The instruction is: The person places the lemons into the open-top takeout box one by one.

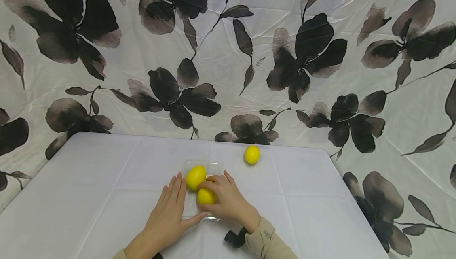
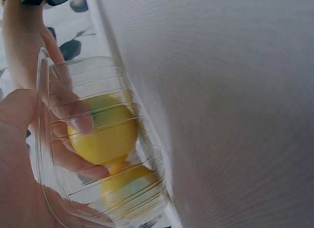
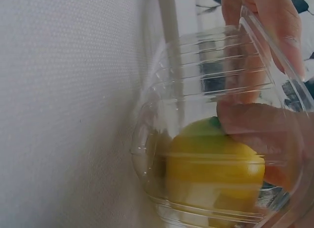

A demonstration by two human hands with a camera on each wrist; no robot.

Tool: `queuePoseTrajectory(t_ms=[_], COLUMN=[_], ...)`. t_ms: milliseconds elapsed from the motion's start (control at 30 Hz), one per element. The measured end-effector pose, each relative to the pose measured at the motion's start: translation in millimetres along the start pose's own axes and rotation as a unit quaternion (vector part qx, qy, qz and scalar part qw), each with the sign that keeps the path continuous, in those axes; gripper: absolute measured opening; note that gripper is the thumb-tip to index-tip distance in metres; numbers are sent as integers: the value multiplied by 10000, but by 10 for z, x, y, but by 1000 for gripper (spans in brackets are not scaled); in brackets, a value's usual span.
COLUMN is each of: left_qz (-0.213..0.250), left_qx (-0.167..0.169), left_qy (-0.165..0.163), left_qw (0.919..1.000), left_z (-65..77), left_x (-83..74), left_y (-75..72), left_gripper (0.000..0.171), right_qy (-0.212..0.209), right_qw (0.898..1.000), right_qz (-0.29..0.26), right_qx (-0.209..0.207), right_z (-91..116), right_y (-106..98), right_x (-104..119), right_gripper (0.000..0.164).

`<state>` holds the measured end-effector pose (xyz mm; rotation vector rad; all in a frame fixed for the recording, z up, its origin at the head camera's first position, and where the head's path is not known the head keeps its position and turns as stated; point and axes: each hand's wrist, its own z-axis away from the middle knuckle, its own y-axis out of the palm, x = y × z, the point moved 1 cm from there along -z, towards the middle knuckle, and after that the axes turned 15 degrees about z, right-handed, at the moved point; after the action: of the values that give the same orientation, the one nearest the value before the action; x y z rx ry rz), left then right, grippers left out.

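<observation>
A clear plastic box [image 1: 190, 210] with ribbed walls sits on the table and holds two yellow lemons. My right hand [image 1: 229, 201] reaches into it and grips the nearer lemon [image 1: 206, 196] between thumb and fingers. The farther lemon [image 1: 196, 177] lies against the box's left side. My left hand [image 1: 167, 213] lies along the box's left wall with straight fingers, its thumb at the front edge. Through the clear wall, the left wrist view shows the gripped lemon [image 2: 105, 139] with a fingertip on it. In the right wrist view, a thumb touches a lemon [image 3: 211, 174] with a green tip.
A third lemon [image 1: 251, 155] stands near the table's back edge, right of the box. A black object [image 1: 235, 238] is by my right sleeve [image 1: 267, 237]. White cloth covers the table [image 1: 89, 195]; behind it hangs a floral cloth [image 1: 228, 53].
</observation>
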<state>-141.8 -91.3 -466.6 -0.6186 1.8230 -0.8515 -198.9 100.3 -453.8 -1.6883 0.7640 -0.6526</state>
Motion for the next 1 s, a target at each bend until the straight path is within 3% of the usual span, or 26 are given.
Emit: queuePoseTrajectory(t_ms=[167, 667, 1000], left_qz=[8, 11, -7], left_qx=[4, 18, -59], left_qy=[-15, -11, 89], left_qw=[10000, 10000, 9999], left_z=[-2, 3, 6], left_x=[1, 12, -4], left_y=[2, 4, -8], left_gripper=[113, 113, 112], right_qy=[-8, 61, 85], right_qw=[9999, 9996, 9968], right_qz=[-101, -275, -772], right_qx=[54, 30, -177], right_z=[2, 10, -11], right_y=[-1, -20, -101], right_x=[1, 23, -70], right_gripper=[43, 53, 42])
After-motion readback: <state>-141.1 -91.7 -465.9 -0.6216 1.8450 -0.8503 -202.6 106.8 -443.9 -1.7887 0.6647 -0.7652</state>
